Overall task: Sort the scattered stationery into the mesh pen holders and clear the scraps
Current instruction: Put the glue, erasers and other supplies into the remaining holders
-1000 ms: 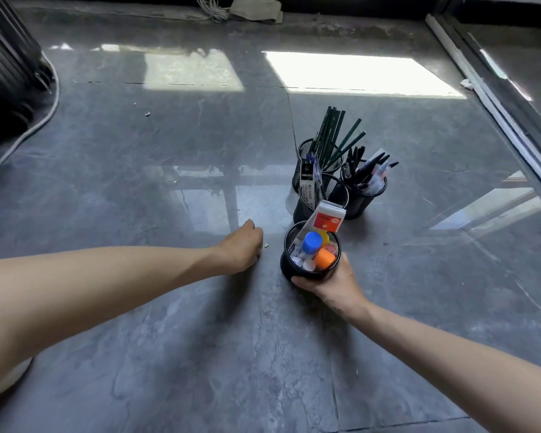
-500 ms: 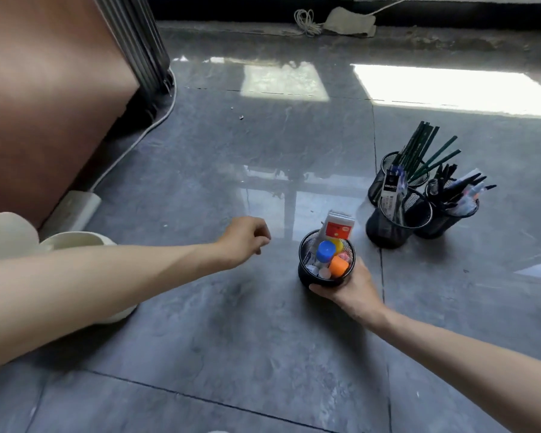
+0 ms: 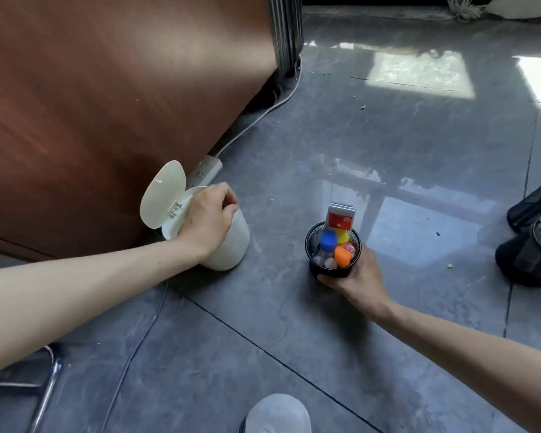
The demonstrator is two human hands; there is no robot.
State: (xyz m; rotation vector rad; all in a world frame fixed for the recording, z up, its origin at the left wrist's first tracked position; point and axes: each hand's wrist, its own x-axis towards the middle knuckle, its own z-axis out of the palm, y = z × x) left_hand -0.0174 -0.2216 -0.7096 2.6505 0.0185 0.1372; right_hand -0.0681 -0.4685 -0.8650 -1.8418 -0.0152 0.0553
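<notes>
Gripping round mesh holder [image 3: 314,245]: right hand [image 3: 356,279]; left hand [image 3: 208,220] fingers [image 3: 227,204] bunched over cream bin [image 3: 235,245] (hold unclear).

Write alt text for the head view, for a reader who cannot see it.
A person's left hand, fingers curled, is over an open white bin on a grey floor, while the right hand grips a black mesh pen holder of coloured stationery.

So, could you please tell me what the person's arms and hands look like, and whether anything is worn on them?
Both arms are bare as far as the view shows: no sleeve reaches the left forearm or the right forearm. The left hand and the right hand have no gloves, and no watch, bracelet or ring shows on them.
</notes>
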